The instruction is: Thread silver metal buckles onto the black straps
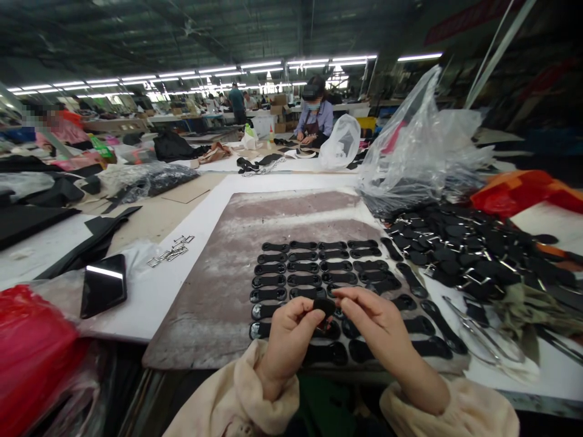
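Note:
My left hand [294, 334] pinches a small black tab with a rounded end [323, 306] between thumb and forefinger, just above the board. Close to its right, my right hand [376, 321] has its fingers stretched toward the tab, thumb a little apart, with nothing visible in them. Under both hands, rows of black strap pieces [304, 280] with wide rounded ends lie on a brownish board [204, 303]. Some of their ends look shiny and wet. My hands and sleeves hide part of the nearest rows.
To the right is a heap of black tabs with metal buckles [455, 249], beside scissors [485, 334]. Metal rings [173, 250] and a phone [104, 286] lie left. Clear plastic bags [410, 152] stand behind the heap. A co-worker [314, 118] sits across the table.

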Motion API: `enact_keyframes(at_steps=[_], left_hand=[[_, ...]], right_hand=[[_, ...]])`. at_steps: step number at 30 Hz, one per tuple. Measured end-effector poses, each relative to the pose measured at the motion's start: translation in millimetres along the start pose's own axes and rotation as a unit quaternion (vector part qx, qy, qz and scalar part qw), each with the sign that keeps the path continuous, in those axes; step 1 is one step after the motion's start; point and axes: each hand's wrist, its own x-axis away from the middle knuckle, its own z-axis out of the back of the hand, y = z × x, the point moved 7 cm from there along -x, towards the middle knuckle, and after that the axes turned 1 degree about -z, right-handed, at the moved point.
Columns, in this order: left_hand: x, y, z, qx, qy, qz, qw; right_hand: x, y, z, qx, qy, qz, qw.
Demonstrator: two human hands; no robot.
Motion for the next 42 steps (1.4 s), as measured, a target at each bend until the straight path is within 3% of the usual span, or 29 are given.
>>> enact_keyframes(at_steps=[3, 6, 9, 15, 20, 26, 30, 37, 42], left_hand=[[1.0, 3.5, -3.0, -0.036, -0.008, -0.018, 0.999], [1.6, 4.4, -6.3, -0.1, -0.013, -0.025, 0.995], [0.6, -2.4, -12.0, -0.098, -0.042, 0.015, 0.994], [-0.2, -14.1, -19.3, 0.059, -0.088, 0.086, 0.991], [0.2, -13.7, -22.1, 0.006, -0.114, 0.089, 0.989], [-0.2, -10.8, -14.6, -0.018, -0.079, 0.076, 0.994], [1.0, -8.0, -11.9, -0.042, -0.077, 0.048, 0.995], [5.7, -4.3, -20.0, -0.112, -0.13, 0.008, 0.985], [5.5, -4.7, -21.2, -0.091, -0.126, 0.019, 0.988]], right_hand=[[1.4, -14.6, -8.0, 0.036, -0.016, 0.058, 0.998], [2.0, -20.1, -11.5, 0.062, -0.013, 0.064, 0.996], [0.6, -14.1, -11.1, 0.078, -0.009, 0.03, 0.996], [-3.6, 11.5, -4.5, 0.008, 0.01, -0.079, 0.997], [-3.2, 12.5, -8.1, 0.014, -0.003, -0.093, 0.996], [-2.1, 19.2, -15.3, -0.017, -0.048, -0.14, 0.989], [-2.4, 10.4, -14.4, -0.007, -0.049, -0.089, 0.995], [1.6, -16.1, -17.5, 0.099, -0.04, 0.029, 0.994], [1.4, -12.6, -14.3, 0.089, -0.028, 0.007, 0.996]])
